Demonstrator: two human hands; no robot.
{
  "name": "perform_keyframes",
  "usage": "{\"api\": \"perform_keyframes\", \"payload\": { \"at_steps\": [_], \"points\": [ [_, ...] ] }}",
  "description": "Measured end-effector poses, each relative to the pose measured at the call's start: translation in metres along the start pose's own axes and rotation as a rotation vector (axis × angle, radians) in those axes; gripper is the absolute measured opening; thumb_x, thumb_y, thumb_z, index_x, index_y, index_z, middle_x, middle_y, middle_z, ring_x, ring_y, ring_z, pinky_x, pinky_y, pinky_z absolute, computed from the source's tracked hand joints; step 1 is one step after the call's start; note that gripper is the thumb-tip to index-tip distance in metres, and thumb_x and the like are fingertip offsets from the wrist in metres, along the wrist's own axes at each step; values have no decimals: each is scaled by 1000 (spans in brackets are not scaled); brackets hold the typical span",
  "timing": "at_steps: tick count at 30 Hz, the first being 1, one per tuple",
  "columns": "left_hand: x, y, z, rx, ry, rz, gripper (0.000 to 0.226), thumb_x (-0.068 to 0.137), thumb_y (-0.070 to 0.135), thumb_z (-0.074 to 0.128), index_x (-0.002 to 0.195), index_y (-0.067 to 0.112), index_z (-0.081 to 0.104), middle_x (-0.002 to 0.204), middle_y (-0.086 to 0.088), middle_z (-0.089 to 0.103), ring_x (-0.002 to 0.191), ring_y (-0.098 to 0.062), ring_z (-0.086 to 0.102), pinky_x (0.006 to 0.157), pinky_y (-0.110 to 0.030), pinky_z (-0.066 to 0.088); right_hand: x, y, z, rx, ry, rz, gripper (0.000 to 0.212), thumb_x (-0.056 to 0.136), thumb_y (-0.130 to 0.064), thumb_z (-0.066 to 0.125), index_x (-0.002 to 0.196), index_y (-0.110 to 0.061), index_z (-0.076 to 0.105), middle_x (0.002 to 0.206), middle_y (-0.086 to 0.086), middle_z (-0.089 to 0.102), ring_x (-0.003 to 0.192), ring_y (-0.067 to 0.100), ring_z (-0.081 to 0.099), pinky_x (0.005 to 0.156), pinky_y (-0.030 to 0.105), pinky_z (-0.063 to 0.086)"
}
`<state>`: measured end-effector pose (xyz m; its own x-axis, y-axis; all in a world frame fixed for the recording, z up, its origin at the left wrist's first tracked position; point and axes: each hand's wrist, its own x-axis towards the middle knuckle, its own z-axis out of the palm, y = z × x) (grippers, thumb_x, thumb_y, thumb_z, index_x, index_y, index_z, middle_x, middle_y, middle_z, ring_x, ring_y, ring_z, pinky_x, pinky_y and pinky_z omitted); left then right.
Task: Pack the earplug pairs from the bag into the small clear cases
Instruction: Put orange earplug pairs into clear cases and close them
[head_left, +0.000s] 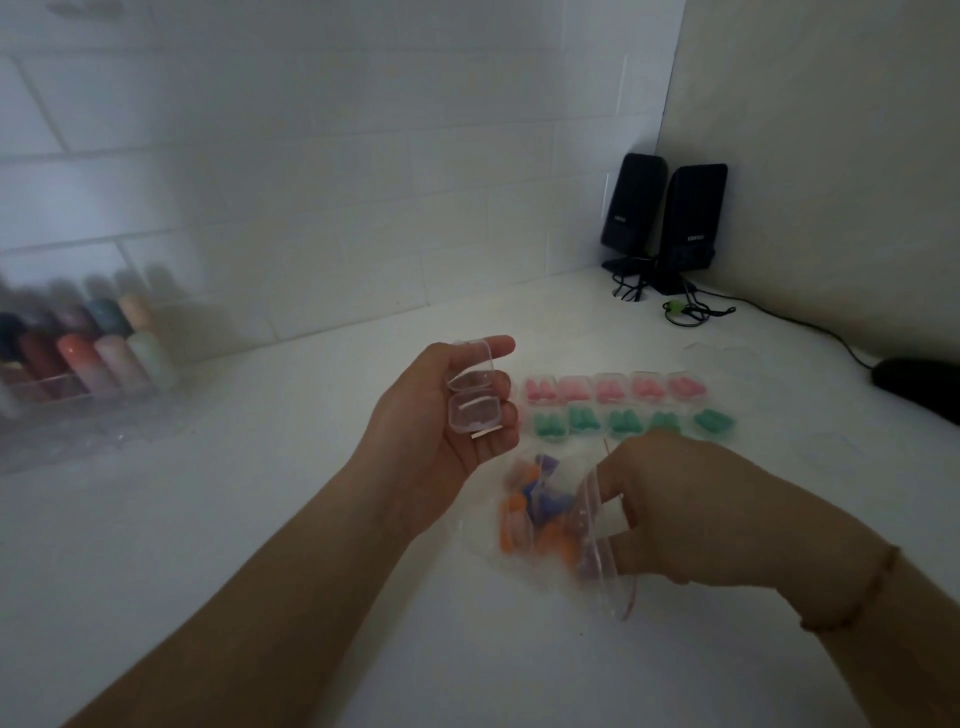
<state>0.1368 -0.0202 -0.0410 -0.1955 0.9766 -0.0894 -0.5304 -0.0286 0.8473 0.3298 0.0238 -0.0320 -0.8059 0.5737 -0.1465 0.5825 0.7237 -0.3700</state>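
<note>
Both forearms reach in from the bottom edge over the white counter (260, 519), which meets a pale tiled wall behind. Taking the clear zip bag (550, 525) as the landmark: it lies flat on the counter holding orange and blue-purple earplugs (519, 519). At its right side, the right hand (691, 499) has its fingers curled into the bag's open mouth, pinching the plastic rim (whether it also has hold of an earplug cannot be told). Up and left of the bag, the left hand (452, 415) is palm up, fingers bent round an empty clear case (474, 397) with its lid hinged open. Just beyond the bag stand two rows of filled cases, the pink row (613, 389) farther and the green row (634, 422) nearer. Far left of the bag sits a blurred clear box of coloured bottles (78, 358). Well beyond the bag, in the corner, stand two black speakers (665, 218) with trailing cables.
</note>
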Motion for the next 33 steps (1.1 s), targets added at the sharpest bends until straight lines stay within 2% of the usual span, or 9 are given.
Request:
{"api": "perform_keyframes", "payload": {
  "at_steps": [4,6,9,13,17,20,24,27,33],
  "points": [
    [-2,1,0,49,-29,14,32,80,23,58,107,8,67,74,-5,58,59,-19,59,57,-29,52,0,-3,1,-31,-20,-13,16,76,-48,71,88,-38,69,61,-44,53,41,-3,56,47,9,39],
    [-2,1,1,78,-25,25,47,67,31,62,108,8,69,79,-7,61,65,-21,63,59,-30,54,0,-3,-1,-4,-37,-23,7,76,-41,71,76,-40,64,61,-27,60,43,2,59,49,15,46],
    [-2,0,1,94,3,30,53,65,34,63,110,8,70,85,-8,62,75,-24,63,61,-31,54,1,-3,0,-29,-5,-70,26,75,-45,69,56,-47,52,65,-15,56,57,3,58,57,21,42],
    [-2,-1,1,91,21,28,51,66,34,64,109,8,70,92,-10,61,81,-26,61,62,-33,55,2,-8,6,-58,94,-68,17,69,-66,68,78,-51,66,79,-20,59,73,-1,54,60,17,36],
    [-2,-1,2,91,20,26,51,65,35,65,109,9,71,92,-10,61,84,-28,60,63,-34,55,2,-11,6,-99,109,-73,18,75,-54,70,92,-48,71,76,-25,63,69,-4,56,56,11,36],
    [-2,-1,2,89,9,19,49,66,35,64,108,10,72,90,-9,62,84,-29,60,63,-34,55,-4,2,-11,146,78,-67,4,76,-39,75,79,-40,74,48,-24,52,45,-2,47,47,8,35],
    [-3,-1,0,99,-18,13,42,74,34,62,107,11,72,90,-8,63,84,-29,61,63,-34,55,-15,25,-32,300,270,42,10,68,-43,74,76,-39,71,64,-18,66,45,-1,48,46,10,41],
    [-4,-2,0,118,-62,6,45,74,37,61,109,11,71,90,-8,65,80,-28,66,64,-34,56,-10,26,-31,527,458,50,11,74,-18,79,73,-19,68,63,-2,72,41,3,57,42,12,43],
    [-9,-6,7,105,-104,-10,43,73,36,68,106,9,73,95,-13,65,80,-27,69,61,-35,56,0,11,-21,1007,443,-196,24,54,-24,79,78,-20,73,70,4,69,58,12,60,56,20,51]
  ]
}}
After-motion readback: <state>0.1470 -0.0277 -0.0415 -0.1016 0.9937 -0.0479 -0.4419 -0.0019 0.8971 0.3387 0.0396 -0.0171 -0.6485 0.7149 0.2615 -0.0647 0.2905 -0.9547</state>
